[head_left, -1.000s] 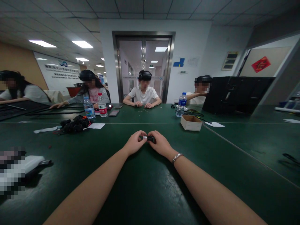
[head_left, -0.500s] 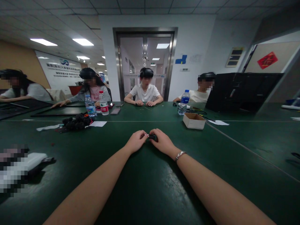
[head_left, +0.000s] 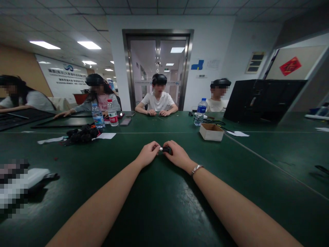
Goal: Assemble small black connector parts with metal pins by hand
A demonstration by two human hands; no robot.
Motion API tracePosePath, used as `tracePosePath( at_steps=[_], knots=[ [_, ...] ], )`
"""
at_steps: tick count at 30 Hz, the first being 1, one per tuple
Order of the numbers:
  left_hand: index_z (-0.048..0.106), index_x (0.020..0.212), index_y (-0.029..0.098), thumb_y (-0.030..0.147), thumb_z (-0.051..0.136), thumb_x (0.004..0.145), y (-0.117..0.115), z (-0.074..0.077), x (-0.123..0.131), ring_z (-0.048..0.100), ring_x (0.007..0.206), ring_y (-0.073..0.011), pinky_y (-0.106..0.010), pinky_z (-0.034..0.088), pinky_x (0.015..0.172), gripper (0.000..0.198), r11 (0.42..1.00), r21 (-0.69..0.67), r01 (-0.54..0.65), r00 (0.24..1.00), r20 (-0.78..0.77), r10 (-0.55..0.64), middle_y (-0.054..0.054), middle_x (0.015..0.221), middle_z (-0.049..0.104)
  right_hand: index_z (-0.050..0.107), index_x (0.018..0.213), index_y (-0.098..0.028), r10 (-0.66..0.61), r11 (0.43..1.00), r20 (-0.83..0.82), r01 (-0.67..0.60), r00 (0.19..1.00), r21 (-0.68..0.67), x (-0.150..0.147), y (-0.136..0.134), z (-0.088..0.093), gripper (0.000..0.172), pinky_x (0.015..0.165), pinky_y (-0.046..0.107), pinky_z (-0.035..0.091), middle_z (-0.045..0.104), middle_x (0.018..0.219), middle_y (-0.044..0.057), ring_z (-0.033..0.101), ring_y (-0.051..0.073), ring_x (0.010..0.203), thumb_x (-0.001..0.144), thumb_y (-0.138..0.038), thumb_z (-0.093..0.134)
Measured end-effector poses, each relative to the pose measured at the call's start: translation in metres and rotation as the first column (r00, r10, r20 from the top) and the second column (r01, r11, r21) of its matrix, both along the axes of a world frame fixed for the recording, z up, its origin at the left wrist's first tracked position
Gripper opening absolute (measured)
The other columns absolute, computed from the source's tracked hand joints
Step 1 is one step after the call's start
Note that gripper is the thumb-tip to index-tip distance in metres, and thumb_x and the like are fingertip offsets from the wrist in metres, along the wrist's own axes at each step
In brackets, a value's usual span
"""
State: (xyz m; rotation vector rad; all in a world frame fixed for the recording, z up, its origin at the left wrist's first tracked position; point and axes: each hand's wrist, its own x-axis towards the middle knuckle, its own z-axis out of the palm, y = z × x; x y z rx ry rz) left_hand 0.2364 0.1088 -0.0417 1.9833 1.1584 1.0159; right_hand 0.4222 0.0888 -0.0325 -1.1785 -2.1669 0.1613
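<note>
Both my arms stretch out over the dark green table [head_left: 159,202]. My left hand [head_left: 148,155] and my right hand [head_left: 177,155] meet in the middle, fingers curled and pinched together on a small black part with a silver metal end [head_left: 165,149]. The left fingertips hold the silver end, the right fingers wrap the black body. A silver bracelet [head_left: 196,168] sits on my right wrist. Both hands rest low on the table top.
A small cardboard box [head_left: 211,132] stands to the far right, a heap of black parts [head_left: 82,134] to the far left, with paper slips beside it. Water bottles [head_left: 97,116] and a black case [head_left: 262,99] stand farther back. Several people sit across the table.
The two hands have pushed closer together on the small part, so less of it shows between the fingers. The view has shifted slightly; the arms stay in place.
</note>
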Motion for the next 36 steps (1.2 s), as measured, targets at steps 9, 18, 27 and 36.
tracePosePath(
  at_steps=[9, 18, 27, 36],
  knots=[
    [0.057, 0.076, 0.019, 0.051, 0.032, 0.089, -0.0035, 0.0037, 0.0004, 0.051, 0.063, -0.0145, -0.028, 0.039, 0.06, 0.042, 0.996, 0.066, -0.065, 0.99, -0.12, 0.073, 0.001, 0.067, 0.055, 0.054, 0.1, -0.023, 0.018, 1.0, -0.011, -0.018, 1.0, 0.0, -0.0011, -0.0012, 0.0004, 0.023, 0.079, 0.029, 0.043, 0.054, 0.099, 0.002, 0.054, 0.015, 0.087, 0.078, -0.018, 0.061],
    [0.057, 0.099, 0.02, 0.029, 0.054, 0.08, -0.0022, 0.0013, 0.0016, 0.056, 0.077, -0.014, -0.026, 0.045, 0.07, 0.021, 0.997, 0.073, -0.027, 1.0, -0.005, 0.028, -0.003, 0.091, 0.06, 0.055, 0.099, -0.022, -0.002, 1.0, -0.039, 0.002, 0.999, -0.004, 0.0007, 0.0011, -0.0016, 0.023, 0.078, 0.029, 0.044, 0.055, 0.097, 0.002, 0.054, 0.015, 0.087, 0.077, -0.018, 0.061],
    [0.059, 0.091, 0.019, 0.035, 0.054, 0.081, -0.0004, -0.0011, 0.0021, 0.057, 0.076, -0.0149, -0.027, 0.045, 0.07, 0.019, 1.0, 0.027, 0.015, 1.0, -0.001, -0.015, -0.002, 0.084, 0.063, 0.054, 0.102, -0.022, 0.012, 1.0, 0.026, -0.012, 1.0, -0.001, 0.0013, -0.0027, 0.0012, 0.024, 0.077, 0.029, 0.043, 0.055, 0.099, 0.003, 0.054, 0.015, 0.086, 0.079, -0.016, 0.058],
    [0.062, 0.08, 0.02, 0.041, 0.045, 0.085, -0.0071, 0.0056, 0.0041, 0.054, 0.08, -0.0182, -0.03, 0.043, 0.074, 0.028, 0.991, 0.125, 0.04, 0.971, -0.24, -0.009, -0.003, 0.083, 0.06, 0.055, 0.099, -0.02, 0.049, 0.997, 0.209, -0.06, 0.977, 0.047, -0.0067, -0.0084, 0.0044, 0.017, 0.078, 0.029, 0.042, 0.057, 0.094, 0.005, 0.054, 0.017, 0.087, 0.083, -0.015, 0.056]
  ],
)
